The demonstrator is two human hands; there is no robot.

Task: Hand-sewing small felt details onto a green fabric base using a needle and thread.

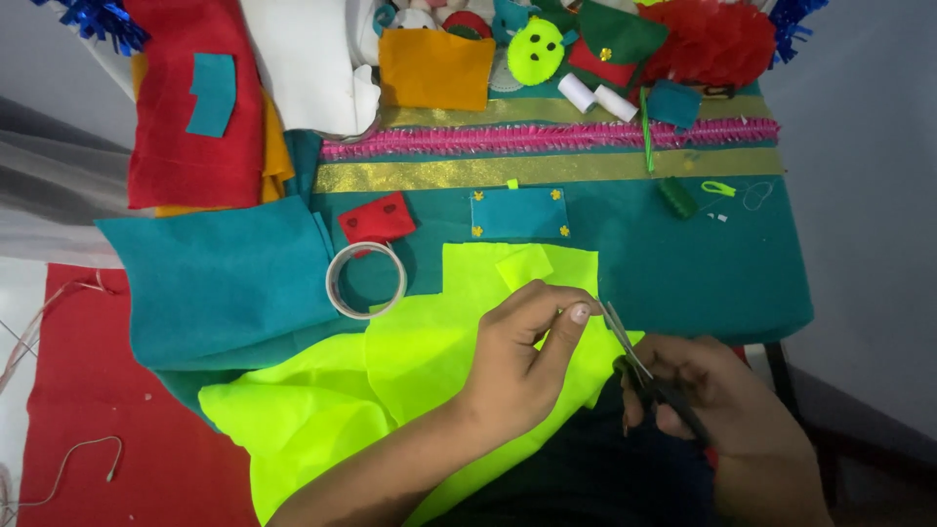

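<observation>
Pinching the yellow felt (429, 371) taut, the left hand (522, 356) steadies its edge so the right hand (708, 400), gripping scissors (630, 356), can meet it squarely.

Home craft table, felt sheets (220, 278), thread spools (595, 98), tape roll (366, 280), sequin trim (547, 139)

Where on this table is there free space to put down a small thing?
Bare teal cloth lies right of the small teal patch, below the green spool. The red sheet at lower left is also open. The far edge near the orange felt is crowded, as is the area around the tape roll.
</observation>
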